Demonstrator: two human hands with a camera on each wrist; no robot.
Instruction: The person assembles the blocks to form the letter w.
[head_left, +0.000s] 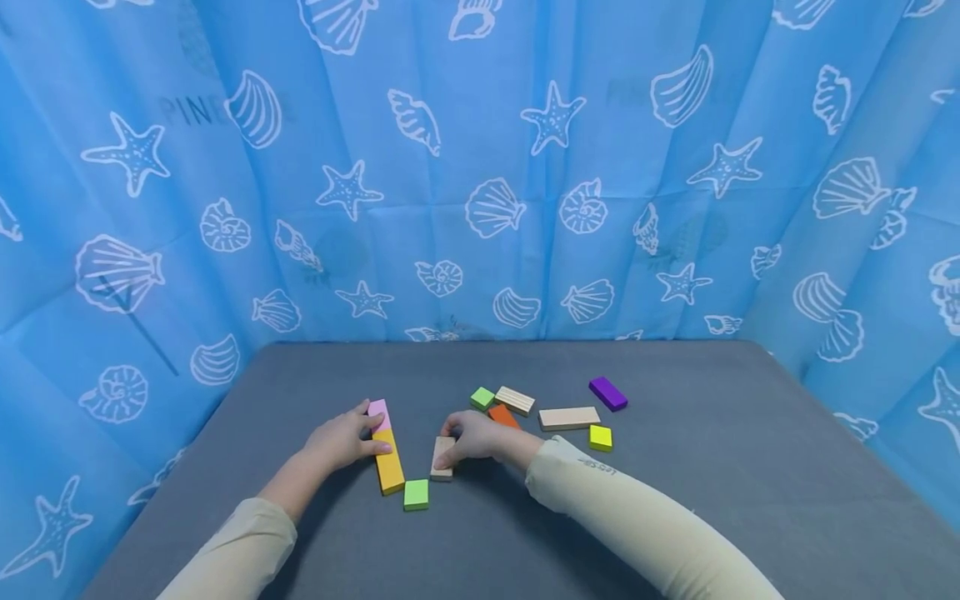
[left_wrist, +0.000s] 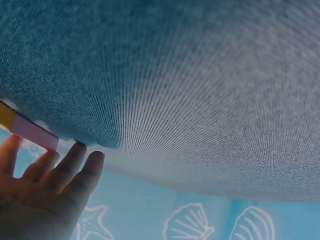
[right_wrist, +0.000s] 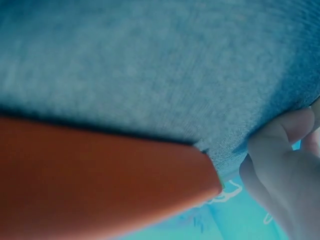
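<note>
My left hand [head_left: 339,439] rests against a row of two blocks laid end to end. Its thumb touches the orange-yellow block [head_left: 389,473] and a finger reaches over the pink block [head_left: 378,407]. In the left wrist view the fingers stretch out fairly straight beside the pink block [left_wrist: 35,133]. With thumb and fingers, my right hand [head_left: 477,436] pinches a plain wooden block [head_left: 442,475] on the table, its middle partly covered. A light green block [head_left: 416,495] lies between the two hands, nearer the front. The orange-red block [right_wrist: 100,180] looms large in the right wrist view.
Right of the right hand lie a small green block [head_left: 482,397], a ridged wooden block [head_left: 515,400], a longer plain wooden block [head_left: 569,418], a yellow block [head_left: 600,437] and a purple block [head_left: 608,393]. A blue shell-patterned curtain [head_left: 480,275] surrounds the grey table [head_left: 712,467].
</note>
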